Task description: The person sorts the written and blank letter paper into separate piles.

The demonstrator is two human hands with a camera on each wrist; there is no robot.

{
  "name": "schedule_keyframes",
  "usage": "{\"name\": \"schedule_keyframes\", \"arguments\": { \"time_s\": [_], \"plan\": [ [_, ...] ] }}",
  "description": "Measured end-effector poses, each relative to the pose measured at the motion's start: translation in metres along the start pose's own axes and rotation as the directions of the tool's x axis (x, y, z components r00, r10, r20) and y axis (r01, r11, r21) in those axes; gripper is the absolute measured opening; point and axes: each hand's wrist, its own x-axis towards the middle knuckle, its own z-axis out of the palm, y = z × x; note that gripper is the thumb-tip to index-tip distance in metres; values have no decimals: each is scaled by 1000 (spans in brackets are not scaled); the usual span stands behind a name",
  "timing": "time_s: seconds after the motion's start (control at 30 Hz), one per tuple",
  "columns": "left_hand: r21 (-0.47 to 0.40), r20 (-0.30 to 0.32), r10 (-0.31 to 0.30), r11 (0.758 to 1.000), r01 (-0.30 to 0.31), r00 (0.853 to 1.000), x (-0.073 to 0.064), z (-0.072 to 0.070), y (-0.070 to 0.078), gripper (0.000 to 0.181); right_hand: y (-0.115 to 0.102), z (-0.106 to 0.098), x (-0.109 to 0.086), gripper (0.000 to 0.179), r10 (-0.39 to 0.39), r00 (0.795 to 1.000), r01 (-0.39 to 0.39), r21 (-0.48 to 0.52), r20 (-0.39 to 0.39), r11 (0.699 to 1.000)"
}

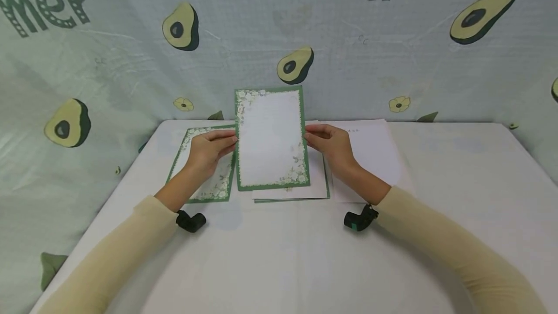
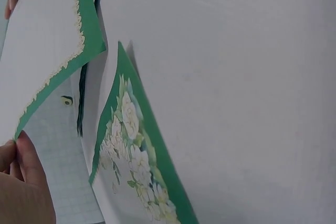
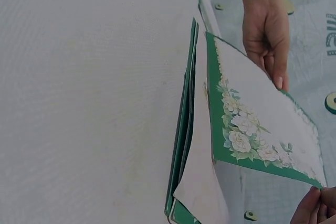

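Note:
A sheet of stationery paper (image 1: 272,139) with a green border and white flowers in two corners is held up at the middle of the table. My left hand (image 1: 210,150) pinches its left edge between thumb and fingers. On the opposite edge, my right hand (image 1: 333,147) grips it the same way. The right wrist view shows the raised sheet (image 3: 257,114) tilted over a pile of paper (image 3: 184,140), a white sheet on top and green edges below. Another green-bordered sheet (image 1: 215,188) lies flat beneath my left hand; its flowery corner (image 2: 131,150) shows in the left wrist view.
White paper (image 1: 375,154) lies right of the pile, partly covered by my right forearm. All of it rests on a white-covered table (image 1: 279,256). Behind rises a pale cloth backdrop (image 1: 244,18) printed with avocados. A small black device (image 1: 191,221) sits at each wrist.

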Motion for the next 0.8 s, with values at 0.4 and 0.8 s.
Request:
{"name": "schedule_keyframes", "arguments": {
  "time_s": [0.4,0.8],
  "plan": [
    [-11,24,26,1000,-26,999,-2,-16,1,30,0,15,-3,30,11,1000,-11,20,-3,1000],
    [45,-1,40,998,-39,999,-8,-25,3,28,1,34,-5,28,-11,999,8,82,43,997]
  ]
}}
